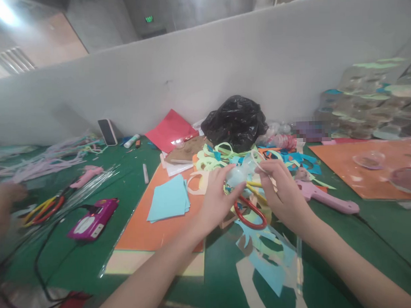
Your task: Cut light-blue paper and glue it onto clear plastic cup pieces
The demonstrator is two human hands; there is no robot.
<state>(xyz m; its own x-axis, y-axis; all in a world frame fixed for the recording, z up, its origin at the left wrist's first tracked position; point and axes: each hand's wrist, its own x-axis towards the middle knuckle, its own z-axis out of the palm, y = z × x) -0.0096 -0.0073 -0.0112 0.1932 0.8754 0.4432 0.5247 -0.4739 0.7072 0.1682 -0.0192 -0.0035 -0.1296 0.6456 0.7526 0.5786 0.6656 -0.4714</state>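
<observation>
My left hand (218, 189) is closed around a translucent, rounded plastic piece (236, 175), thumb across its front. Close beside it, my right hand (279, 185) pinches a thin pale ring-like strip (257, 157) between thumb and fingers. Its exact material is too blurred to tell. Below the hands lie scissors with red and yellow handles (251, 217), their blades hidden. Paper offcuts (266, 255) in blue, green and beige surround them. A pink glue gun (331, 199) lies to the right of my right hand.
Blue paper squares (168, 198) rest on orange sheets (137, 228). A black plastic bag (236, 121) stands against the wall. Left are a purple device (95, 220), another pink glue gun (83, 178), and another person's hand (6, 201). Stacked clear containers (368, 99) stand right.
</observation>
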